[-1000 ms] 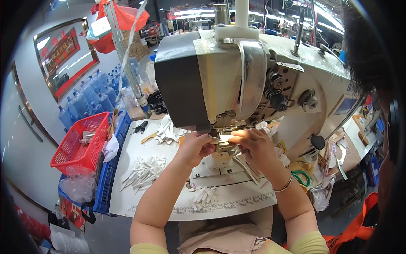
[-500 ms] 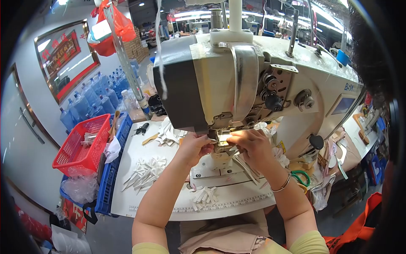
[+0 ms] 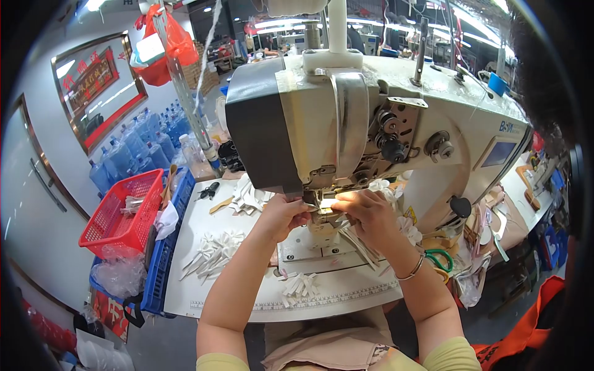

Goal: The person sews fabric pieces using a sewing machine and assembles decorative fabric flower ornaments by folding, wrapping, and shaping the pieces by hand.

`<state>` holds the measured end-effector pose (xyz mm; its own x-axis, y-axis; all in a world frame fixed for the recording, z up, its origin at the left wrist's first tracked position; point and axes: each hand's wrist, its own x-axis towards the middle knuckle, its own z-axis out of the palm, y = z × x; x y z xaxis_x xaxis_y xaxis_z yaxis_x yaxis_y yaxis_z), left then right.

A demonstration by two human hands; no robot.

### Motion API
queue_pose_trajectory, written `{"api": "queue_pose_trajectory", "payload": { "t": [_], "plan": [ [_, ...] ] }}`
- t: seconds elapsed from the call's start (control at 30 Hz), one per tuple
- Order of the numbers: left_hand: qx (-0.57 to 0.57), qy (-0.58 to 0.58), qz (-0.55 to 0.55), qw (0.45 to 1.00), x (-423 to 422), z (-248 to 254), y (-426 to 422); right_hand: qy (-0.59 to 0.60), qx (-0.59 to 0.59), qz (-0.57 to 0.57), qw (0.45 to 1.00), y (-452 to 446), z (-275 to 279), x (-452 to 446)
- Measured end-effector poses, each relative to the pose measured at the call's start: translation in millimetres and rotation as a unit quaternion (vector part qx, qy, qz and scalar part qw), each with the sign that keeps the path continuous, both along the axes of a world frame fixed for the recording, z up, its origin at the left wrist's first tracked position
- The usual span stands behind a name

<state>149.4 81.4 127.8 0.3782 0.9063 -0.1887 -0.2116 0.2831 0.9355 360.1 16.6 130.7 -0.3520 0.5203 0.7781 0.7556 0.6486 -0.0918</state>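
Observation:
A large sewing machine stands in front of me, its lamp lighting the needle area. My left hand is closed at the left side of the needle, thumb and fingers pinched on a small pale piece that is mostly hidden. On the other side, my right hand has its fingers bent together at the lit plate, and what they hold is too hidden to name. Below the hands, narrow white strips lie near the table's ruler edge. A larger pile of white strips is to the left.
Left of the white table, a red basket rests on a blue crate. Black snips and more white pieces lie behind my left hand. Green-handled scissors and scraps are beyond my right wrist.
The camera view has shifted slightly, so the machine's upper part appears lower and further left. Both hands stay at the needle area with hardly any visible movement.

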Motion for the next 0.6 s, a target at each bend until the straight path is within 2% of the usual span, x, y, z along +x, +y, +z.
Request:
{"api": "queue_pose_trajectory", "payload": {
  "t": [0.3,0.37,0.43,0.53,0.6],
  "plan": [
    [0.006,-0.02,-0.004,1.0,1,1,-5,0.014,0.003,-0.001,1.0,-4,1,-4],
    [0.02,-0.015,-0.024,0.999,-2,1,-17,-0.017,-0.019,-0.006,1.0,-15,4,0],
    [0.049,0.009,-0.031,0.998,-2,-5,-34,-0.007,-0.042,0.034,0.998,-28,4,4],
    [0.19,0.116,0.009,0.975,-3,-16,-71,0.044,-0.089,0.093,0.991,-47,-5,11],
    [0.378,0.08,0.061,0.92,0,-39,-94,0.078,-0.092,0.097,0.988,-59,-11,14]
  ]
}}
